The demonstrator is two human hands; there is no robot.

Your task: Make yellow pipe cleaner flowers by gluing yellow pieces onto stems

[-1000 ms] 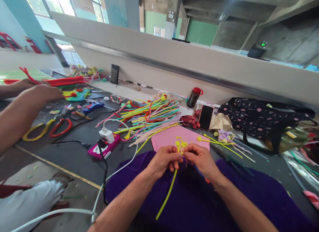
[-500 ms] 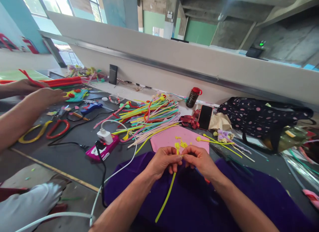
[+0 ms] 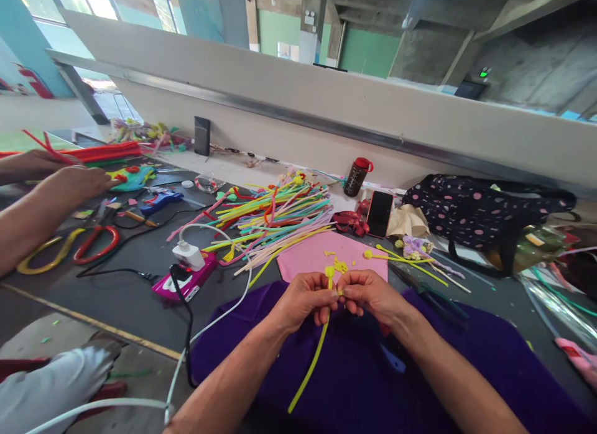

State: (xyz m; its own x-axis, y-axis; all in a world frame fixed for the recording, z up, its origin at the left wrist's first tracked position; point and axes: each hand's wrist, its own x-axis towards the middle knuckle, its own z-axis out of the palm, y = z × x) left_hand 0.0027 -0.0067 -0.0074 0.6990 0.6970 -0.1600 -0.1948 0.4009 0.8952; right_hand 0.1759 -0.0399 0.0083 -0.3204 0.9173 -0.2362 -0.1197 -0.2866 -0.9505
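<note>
My left hand is closed round a yellow pipe cleaner, its knobbed top standing above the fingers and its stem hanging down. Close against it, my right hand pinches a small yellow piece at the fingertips. Below the right hand a blue, flat-ended thing shows in part; what it belongs to is hidden. Just beyond my fingers, yellow scraps lie on a pink sheet. Finished-looking yellow stems with round heads rest at its right edge.
A heap of coloured pipe cleaners lies ahead. Leftward are a magenta power strip with cables, large scissors and another person's hands. Rightward are a phone, a bottle, dark-handled scissors and a spotted bag.
My hands stay close together, and the small yellow piece shows more clearly between my right fingertips. The blue thing below has come into sight. The whole view has shifted slightly.
</note>
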